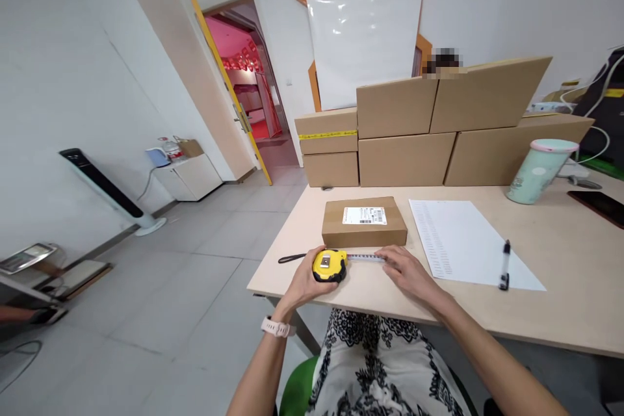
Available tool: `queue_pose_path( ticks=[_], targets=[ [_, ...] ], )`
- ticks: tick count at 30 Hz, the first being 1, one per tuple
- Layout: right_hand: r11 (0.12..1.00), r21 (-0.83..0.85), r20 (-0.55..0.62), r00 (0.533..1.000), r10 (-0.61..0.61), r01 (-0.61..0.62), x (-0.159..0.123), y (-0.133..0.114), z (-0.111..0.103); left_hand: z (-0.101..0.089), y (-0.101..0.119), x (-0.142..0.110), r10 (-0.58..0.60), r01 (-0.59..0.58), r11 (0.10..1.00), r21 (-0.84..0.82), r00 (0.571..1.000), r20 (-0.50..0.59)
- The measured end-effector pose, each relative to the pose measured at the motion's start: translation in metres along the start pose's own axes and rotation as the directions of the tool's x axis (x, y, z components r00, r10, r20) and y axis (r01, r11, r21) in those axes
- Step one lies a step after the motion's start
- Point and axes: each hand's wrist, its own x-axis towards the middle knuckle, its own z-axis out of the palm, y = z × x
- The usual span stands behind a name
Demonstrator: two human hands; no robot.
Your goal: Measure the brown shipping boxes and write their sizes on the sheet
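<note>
My left hand (312, 278) is closed around a yellow and black tape measure (329, 265) near the table's front edge. A short length of its blade (364, 258) is drawn out to the right. At the blade's far end, my right hand (405, 270) has its fingers closed on the tip. Just behind the blade lies a flat brown cardboard box (364, 236) with a white shipping label (364, 216) on top. A dark wrist strap (291, 259) sticks out to the left of the tape measure.
Right of the box are a printed sheet (453, 234) and a marker pen (505, 266). Stacked cardboard boxes (407, 161) line the back of the table (560, 312). A green tumbler (541, 172) and a phone (599, 206) stand at the right. A person's head shows behind the boxes.
</note>
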Motion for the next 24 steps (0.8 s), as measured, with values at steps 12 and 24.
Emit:
queue_pose_path(
  ticks=[12,24],
  targets=[
    [0.984,0.131,-0.182,0.979,-0.097,0.122,0.040,-0.034,-0.054,-0.044,0.073,0.027,-0.127,0.097,0.936,-0.339,0.990,-0.066],
    [0.944,0.327,-0.144,0.986,0.079,-0.028,0.087,-0.012,-0.092,-0.038,0.094,0.112,-0.303,0.295,0.843,-0.449,0.951,0.056]
  ],
)
